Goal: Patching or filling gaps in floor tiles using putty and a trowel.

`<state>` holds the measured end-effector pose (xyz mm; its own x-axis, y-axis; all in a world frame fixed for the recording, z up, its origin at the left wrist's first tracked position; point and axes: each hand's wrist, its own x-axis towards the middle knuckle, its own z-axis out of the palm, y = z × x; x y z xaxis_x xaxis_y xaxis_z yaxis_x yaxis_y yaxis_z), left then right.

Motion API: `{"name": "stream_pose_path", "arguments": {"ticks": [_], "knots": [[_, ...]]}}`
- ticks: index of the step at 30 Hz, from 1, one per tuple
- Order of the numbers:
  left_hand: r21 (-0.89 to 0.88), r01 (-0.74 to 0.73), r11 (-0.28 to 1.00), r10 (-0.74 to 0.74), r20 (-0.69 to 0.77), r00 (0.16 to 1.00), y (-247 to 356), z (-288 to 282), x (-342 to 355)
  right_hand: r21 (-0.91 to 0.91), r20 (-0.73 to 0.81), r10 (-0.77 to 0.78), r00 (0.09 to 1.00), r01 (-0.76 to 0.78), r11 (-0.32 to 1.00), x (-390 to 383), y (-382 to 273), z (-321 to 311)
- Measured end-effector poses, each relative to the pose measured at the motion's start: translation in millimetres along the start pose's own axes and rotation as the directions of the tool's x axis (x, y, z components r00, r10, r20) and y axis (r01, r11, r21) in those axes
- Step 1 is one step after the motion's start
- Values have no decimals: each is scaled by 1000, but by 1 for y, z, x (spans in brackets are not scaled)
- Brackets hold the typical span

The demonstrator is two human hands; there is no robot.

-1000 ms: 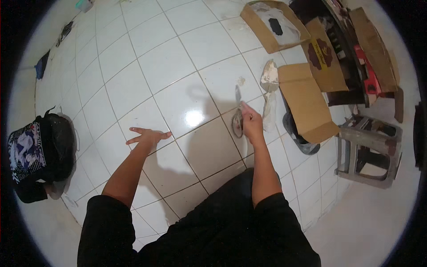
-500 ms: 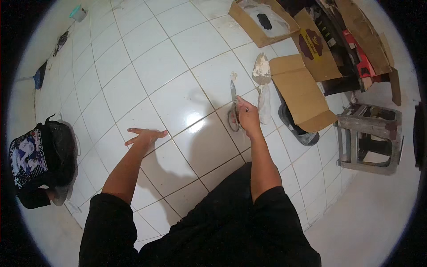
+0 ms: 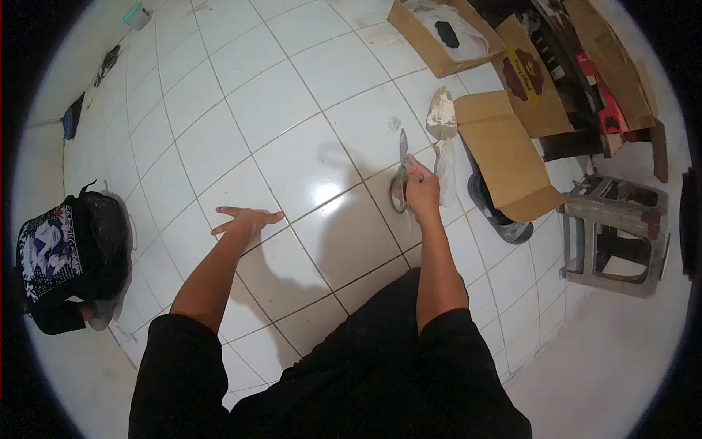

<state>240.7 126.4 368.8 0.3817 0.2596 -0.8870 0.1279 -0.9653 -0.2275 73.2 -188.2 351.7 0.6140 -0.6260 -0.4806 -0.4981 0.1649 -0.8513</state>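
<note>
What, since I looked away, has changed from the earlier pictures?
The right hand shifted slightly rightward with the scissors, which now point right of the pale smudge. Nothing was taken or let go. The left hand stayed spread; bag and stool stayed put.

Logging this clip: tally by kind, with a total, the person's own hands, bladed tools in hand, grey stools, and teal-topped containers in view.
Hands: 2 (left hand, right hand)
Bladed tool in hand: 1
Grey stool: 1
Teal-topped container: 1
Total: 5
</note>
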Motion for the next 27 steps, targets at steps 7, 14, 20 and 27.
{"name": "stream_pose_path", "arguments": {"ticks": [7, 14, 20, 27], "knots": [[-51, -47, 998, 48, 24, 999, -9, -1, -7, -10, -10, -27, 1000, 27, 1000, 0, 5, -2], [157, -8, 988, 8, 2, 1000, -6, -4, 12, 28, 18, 0, 1000, 0, 1000, -3, 3, 4], [46, -5, 999, 6, -22, 1000, -1, -6, -2, 23, 1, 9, 1000, -9, 1000, 3, 2, -2], [107, -53, 993, 47, 61, 997, -7, -2, 25, 58, -15, -4, 1000, 5, 998, -5, -5, 5]]}}
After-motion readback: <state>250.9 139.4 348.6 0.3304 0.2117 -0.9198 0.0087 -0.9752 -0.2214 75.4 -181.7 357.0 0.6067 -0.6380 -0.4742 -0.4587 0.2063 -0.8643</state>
